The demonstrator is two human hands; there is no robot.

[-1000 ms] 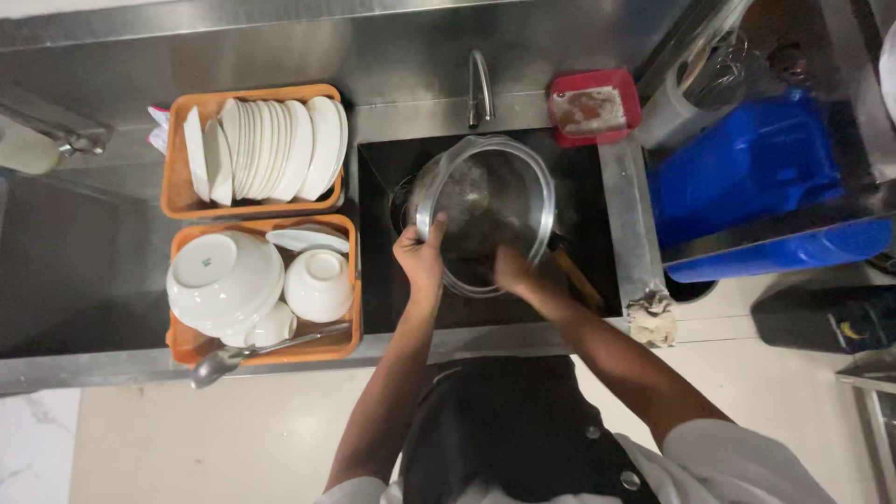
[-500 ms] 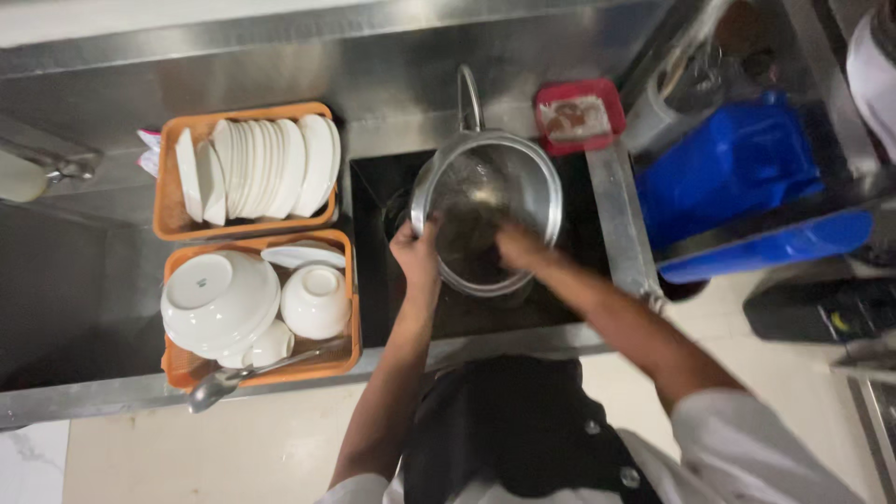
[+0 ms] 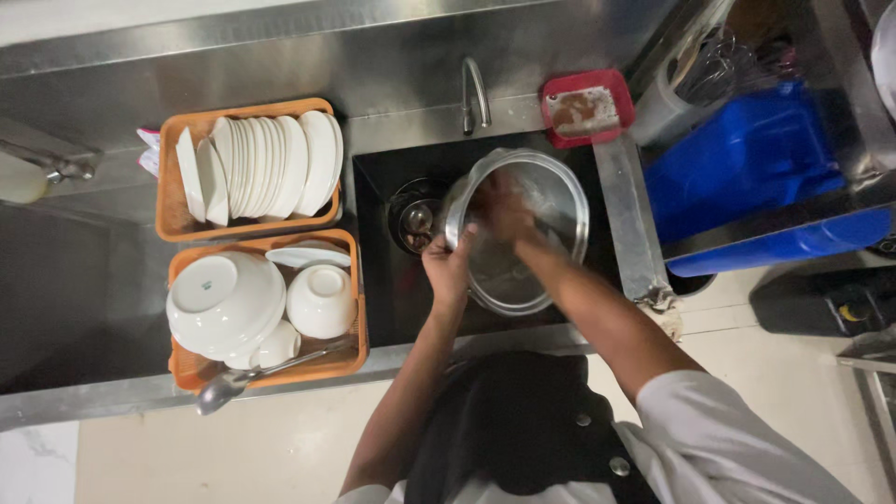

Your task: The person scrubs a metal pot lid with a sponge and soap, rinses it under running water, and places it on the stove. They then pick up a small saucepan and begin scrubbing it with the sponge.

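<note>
Pot, big steel one, is sitting tilted in the sink below the tap, mouth facing up so the inside is reachable. Left hand is clamping fingers over the pot's near-left rim to steady it, while right hand is pressing inside the pot, blurred, so can't tell whether it's gripping anything. Left of the sink, two orange baskets are holding white plates on edge and bowls upturned, likely for draining.

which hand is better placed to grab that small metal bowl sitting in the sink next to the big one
Left, probably. The left hand grips the big bowl's near-left rim, right beside the small bowl. The right hand is inside the big bowl, farther off.
</note>
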